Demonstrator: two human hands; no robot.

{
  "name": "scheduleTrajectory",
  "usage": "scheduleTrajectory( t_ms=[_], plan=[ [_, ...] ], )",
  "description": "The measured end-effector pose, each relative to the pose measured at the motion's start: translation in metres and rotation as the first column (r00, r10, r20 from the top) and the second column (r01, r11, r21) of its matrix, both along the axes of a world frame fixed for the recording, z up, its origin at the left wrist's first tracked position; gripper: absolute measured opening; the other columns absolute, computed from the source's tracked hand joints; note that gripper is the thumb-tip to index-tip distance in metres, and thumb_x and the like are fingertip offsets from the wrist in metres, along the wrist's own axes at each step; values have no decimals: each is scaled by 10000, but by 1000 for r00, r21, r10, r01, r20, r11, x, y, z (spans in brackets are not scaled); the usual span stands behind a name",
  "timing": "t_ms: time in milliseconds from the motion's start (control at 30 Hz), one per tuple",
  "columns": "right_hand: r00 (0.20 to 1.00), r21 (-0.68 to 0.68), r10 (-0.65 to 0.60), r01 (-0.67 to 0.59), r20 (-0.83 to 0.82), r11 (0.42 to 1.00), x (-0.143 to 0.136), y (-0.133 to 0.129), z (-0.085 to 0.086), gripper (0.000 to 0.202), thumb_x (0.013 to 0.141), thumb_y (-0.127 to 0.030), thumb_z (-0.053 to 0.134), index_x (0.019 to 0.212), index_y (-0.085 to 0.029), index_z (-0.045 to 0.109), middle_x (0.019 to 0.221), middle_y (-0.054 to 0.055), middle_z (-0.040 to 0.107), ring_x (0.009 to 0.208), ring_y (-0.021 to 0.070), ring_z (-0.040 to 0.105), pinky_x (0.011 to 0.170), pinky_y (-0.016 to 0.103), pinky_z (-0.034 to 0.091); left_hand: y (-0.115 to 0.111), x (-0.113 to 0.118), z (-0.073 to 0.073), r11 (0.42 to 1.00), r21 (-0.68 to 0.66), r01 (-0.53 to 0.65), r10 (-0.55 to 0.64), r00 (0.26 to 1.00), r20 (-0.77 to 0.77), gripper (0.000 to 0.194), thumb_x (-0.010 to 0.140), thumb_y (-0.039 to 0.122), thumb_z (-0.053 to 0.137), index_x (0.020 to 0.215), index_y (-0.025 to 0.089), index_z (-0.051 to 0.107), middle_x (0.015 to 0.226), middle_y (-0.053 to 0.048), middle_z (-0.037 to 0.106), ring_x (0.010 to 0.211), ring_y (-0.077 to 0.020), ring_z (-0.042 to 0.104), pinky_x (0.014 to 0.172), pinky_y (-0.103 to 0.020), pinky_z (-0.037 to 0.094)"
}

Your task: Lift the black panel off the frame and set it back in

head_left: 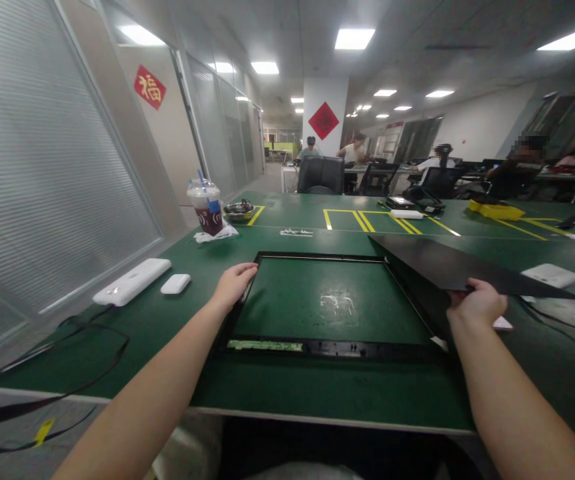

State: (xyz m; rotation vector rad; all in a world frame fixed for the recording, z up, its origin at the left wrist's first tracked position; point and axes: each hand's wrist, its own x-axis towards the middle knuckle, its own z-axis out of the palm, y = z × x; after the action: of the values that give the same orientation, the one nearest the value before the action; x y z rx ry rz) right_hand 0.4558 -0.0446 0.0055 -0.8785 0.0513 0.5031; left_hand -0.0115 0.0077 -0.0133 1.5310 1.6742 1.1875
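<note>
A black rectangular frame (337, 349) lies on the green table, with a strip of green circuit board (265, 345) along its near edge. My left hand (237, 283) is closed on the frame's left side near the far corner. A thin black panel (462, 260) is tilted up at the right, partly over the frame's right side. Its near edge is gripped by my right hand (478, 303), with the thumb on top and the other fingers underneath. Through the frame's opening the green tabletop (292, 300) shows.
A drink cup (208, 210) on a tissue and a metal bowl (239, 211) stand at the far left. Nearer lie a white power bank (132, 281) and a small white case (175, 284). A yellow tray (495, 211) sits far right. People sit at desks beyond.
</note>
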Motion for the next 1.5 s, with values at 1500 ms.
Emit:
scheduleTrajectory(
  t_ms=[1500],
  plan=[
    [974, -66, 228, -226, 22, 972, -13, 4, -1, 197, 742, 41, 529, 767, -153, 554, 709, -21, 626, 576, 86, 617, 556, 179, 583, 3, -6, -17, 982, -113, 153, -190, 806, -560, 438, 774, 152, 531, 1152, 274, 716, 1500, -100, 503, 1391, -348, 424, 1123, -536, 323]
  ],
)
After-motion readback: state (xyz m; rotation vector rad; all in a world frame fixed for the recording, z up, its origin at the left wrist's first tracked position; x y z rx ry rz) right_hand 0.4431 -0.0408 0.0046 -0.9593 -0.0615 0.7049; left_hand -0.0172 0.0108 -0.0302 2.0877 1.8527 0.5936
